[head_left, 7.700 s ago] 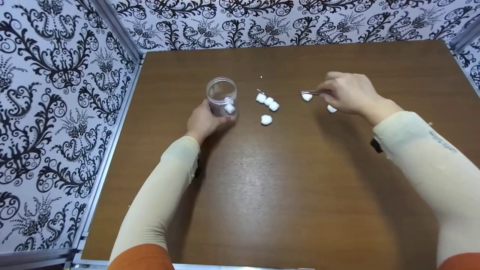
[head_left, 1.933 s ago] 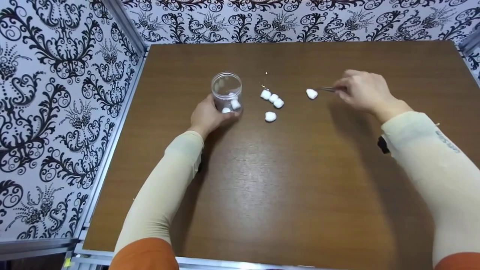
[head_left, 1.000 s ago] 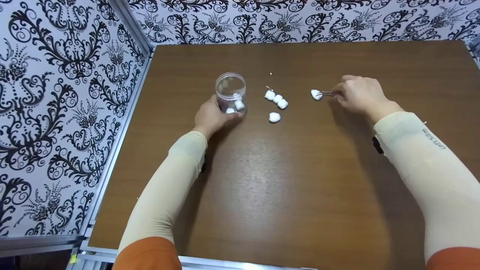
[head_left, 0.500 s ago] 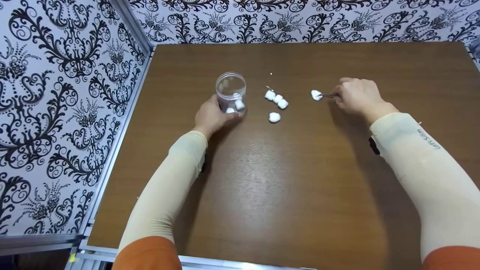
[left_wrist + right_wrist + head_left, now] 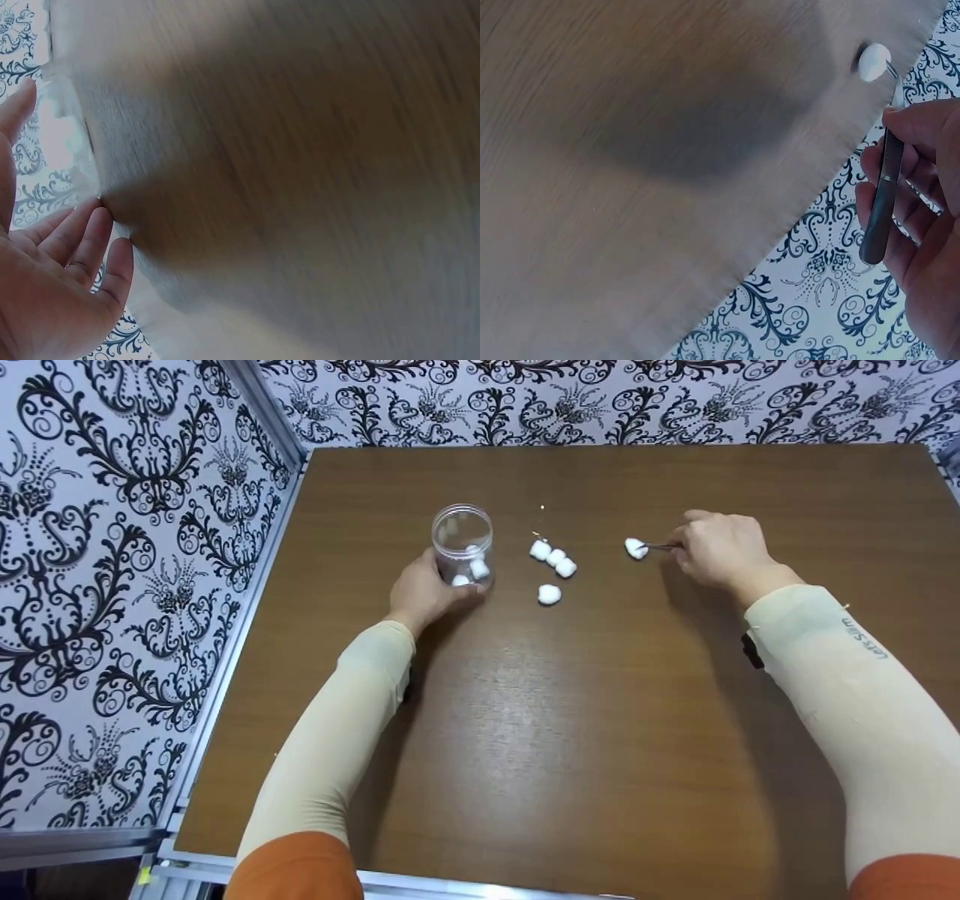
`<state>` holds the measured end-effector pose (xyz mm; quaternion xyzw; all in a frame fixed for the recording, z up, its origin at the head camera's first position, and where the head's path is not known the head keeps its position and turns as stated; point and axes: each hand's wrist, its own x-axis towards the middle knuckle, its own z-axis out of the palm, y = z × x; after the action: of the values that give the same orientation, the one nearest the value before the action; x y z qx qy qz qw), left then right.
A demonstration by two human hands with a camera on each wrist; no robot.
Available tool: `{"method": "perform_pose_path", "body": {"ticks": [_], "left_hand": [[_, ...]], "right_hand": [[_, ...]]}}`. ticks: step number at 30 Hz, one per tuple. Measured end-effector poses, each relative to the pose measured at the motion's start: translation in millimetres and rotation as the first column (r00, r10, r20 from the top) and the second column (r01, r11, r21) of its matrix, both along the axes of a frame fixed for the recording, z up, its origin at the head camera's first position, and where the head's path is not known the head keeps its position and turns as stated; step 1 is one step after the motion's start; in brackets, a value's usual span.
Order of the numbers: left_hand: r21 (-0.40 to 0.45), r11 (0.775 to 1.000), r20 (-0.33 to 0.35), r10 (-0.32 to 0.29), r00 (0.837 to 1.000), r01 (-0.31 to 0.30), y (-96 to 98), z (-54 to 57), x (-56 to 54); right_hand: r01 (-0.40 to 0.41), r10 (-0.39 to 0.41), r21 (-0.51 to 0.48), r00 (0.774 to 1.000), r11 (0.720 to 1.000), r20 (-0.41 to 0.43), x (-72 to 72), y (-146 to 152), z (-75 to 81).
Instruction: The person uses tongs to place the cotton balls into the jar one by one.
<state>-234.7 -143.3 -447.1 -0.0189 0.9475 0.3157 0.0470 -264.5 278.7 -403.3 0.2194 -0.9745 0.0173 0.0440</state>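
Observation:
My left hand [image 5: 421,594] grips a clear plastic jar [image 5: 459,540], upright on the table, with several white cotton balls [image 5: 478,568] inside. In the left wrist view the jar is pale and washed out beside the left hand's fingers [image 5: 90,240]. My right hand [image 5: 721,546] pinches metal tweezers [image 5: 883,195] between thumb and fingers. The tweezers' tips meet a single cotton ball [image 5: 636,548] right of the jar; a dark shadow lies beside this ball [image 5: 874,62] in the right wrist view. Whether it is lifted I cannot tell.
Three cotton balls touch in a slanting row [image 5: 556,558] right of the jar, and another cotton ball [image 5: 549,595] lies just nearer. Tiny specks [image 5: 541,536] sit behind them. Patterned walls [image 5: 555,405] bound the brown table [image 5: 525,750] at the back and left.
The tweezers have gone from beside the right-hand cotton ball to touching it, and the ball has shifted slightly lately. A second ball near the right hand in the oldest frame is gone from there.

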Motion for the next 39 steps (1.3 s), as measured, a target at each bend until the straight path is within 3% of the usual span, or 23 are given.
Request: {"method": "perform_pose_path", "body": {"ticks": [17, 25, 39], "left_hand": [[0.004, 1.0, 0.005, 0.009, 1.0, -0.009, -3.0, -1.1, 0.7], [-0.013, 1.0, 0.02, 0.009, 1.0, -0.009, -2.3, -2.0, -0.9], [-0.014, 1.0, 0.004, 0.002, 1.0, -0.002, -0.7, -0.7, -1.5]], "right_hand": [[-0.057, 0.054, -0.031, 0.996, 0.998, -0.076, 10.4, -8.7, 16.4], [-0.14, 0.128, -0.062, 0.978, 0.988, -0.165, 14.1, -29.9, 29.7], [-0.226, 0.214, -0.049, 0.959, 0.973, -0.185, 12.4, -77.0, 62.3]]}}
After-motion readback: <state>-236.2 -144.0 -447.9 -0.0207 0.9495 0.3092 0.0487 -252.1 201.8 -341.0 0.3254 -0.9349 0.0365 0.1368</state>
